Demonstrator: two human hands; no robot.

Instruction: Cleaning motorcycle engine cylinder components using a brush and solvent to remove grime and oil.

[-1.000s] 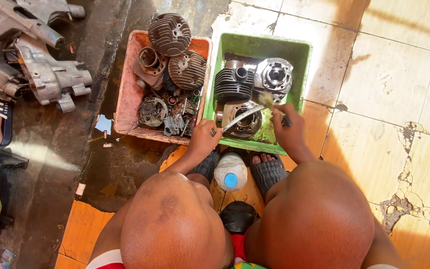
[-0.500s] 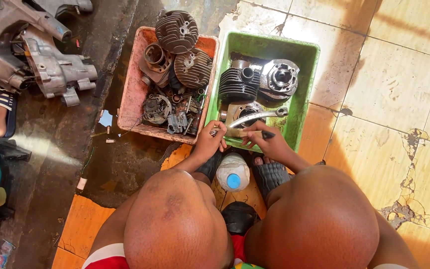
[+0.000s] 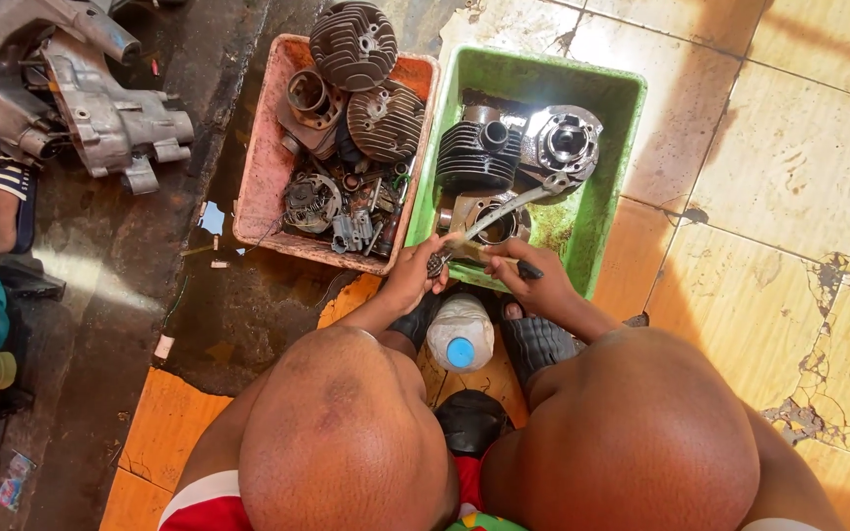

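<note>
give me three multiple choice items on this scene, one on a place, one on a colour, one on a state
1. Where does the clear plastic bottle with the blue cap stand?
A. inside the green plastic tub
B. on the floor between the person's feet
C. on the grey engine casing

2. What colour is the plastic tub that holds the two round finned metal cylinder heads?
A. pink
B. blue
C. white

3. What is the left hand doing?
A. lying flat on the tiled floor
B. resting on a knee
C. gripping a small dark metal part at the near rim of the green plastic tub

Answers: 1 B, it sits upright between the two sandals; 2 A, the finned heads rest in the pink tub left of the green one; 3 C, its fingers close on the part, while the right hand holds a thin tool beside it.
</note>
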